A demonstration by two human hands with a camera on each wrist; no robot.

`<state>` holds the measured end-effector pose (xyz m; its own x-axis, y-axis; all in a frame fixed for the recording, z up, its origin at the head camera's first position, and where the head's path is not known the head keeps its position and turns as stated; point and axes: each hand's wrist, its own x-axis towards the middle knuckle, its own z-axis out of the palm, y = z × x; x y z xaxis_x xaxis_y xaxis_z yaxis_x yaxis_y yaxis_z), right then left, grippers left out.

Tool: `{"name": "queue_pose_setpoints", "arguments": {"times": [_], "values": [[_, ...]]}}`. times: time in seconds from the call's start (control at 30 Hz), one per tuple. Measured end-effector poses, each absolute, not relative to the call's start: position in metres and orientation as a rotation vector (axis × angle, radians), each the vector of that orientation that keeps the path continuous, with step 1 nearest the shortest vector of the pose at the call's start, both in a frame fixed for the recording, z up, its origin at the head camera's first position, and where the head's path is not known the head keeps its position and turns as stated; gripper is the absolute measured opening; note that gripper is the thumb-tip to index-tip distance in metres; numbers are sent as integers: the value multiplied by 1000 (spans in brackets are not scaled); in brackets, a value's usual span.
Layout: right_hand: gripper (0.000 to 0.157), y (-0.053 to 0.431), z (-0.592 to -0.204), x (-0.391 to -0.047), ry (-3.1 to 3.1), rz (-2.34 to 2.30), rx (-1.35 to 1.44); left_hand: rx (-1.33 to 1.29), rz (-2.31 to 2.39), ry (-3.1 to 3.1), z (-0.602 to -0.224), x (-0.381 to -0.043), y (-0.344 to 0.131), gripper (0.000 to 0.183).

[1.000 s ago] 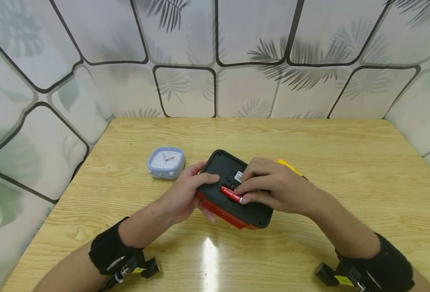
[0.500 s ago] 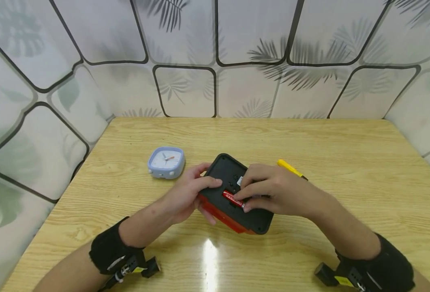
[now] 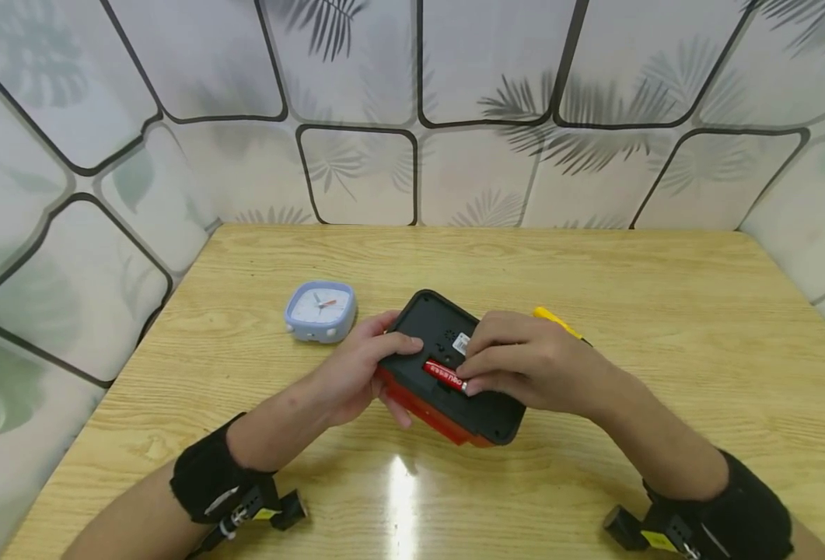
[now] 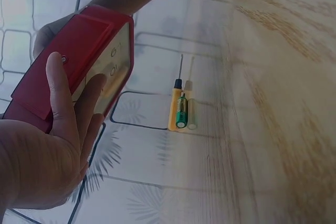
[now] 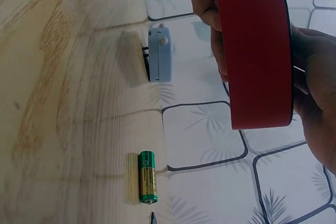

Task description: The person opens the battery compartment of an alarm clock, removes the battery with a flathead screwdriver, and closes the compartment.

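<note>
My left hand [image 3: 356, 369] grips a red alarm clock with a black back [image 3: 478, 416], thumb on the back and fingers under the face. The clock is held above the table, its back tilted up towards the head camera. A red battery [image 3: 444, 374] lies at the compartment in that back. With thumb and fingertips, my right hand [image 3: 534, 362] pinches the battery's right end. In the left wrist view, numerals show on the clock's face [image 4: 118, 59]. The right wrist view shows the clock's red side [image 5: 257, 56], which hides the battery and the right fingertips.
On the wooden table [image 3: 664, 295], a light blue alarm clock [image 3: 319, 311] stands left of the held clock. A yellow-handled screwdriver [image 4: 176, 100] lies beyond the right hand. A green and gold battery [image 5: 148, 177] lies near the screwdriver; the right hand hides it from the head view.
The held clock dipped slightly with both hands, then rose back a little. The right fingers stay at the red battery's end. The blue clock and screwdriver have not moved.
</note>
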<state>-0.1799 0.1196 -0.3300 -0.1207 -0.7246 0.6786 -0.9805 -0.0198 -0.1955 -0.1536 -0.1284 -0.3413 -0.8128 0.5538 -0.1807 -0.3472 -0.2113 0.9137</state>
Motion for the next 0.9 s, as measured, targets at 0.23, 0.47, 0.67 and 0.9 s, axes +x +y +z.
{"name": "queue_pose_setpoints", "arguments": {"times": [0.23,0.47,0.67,0.9], "values": [[16,117,-331,-180,-1855,1055,1789,251,2054,1479,-342,-152,-126,40],[19,115,-332,-172,-2028,1077,1757,221,2054,1476,-343,-150,-124,39],[21,113,-335,-171,-2065,1103,1737,212,2060,1475,-343,-150,-123,39],[13,115,-336,-170,-2150,1156,1692,184,2063,1486,-342,-150,-123,41]]}}
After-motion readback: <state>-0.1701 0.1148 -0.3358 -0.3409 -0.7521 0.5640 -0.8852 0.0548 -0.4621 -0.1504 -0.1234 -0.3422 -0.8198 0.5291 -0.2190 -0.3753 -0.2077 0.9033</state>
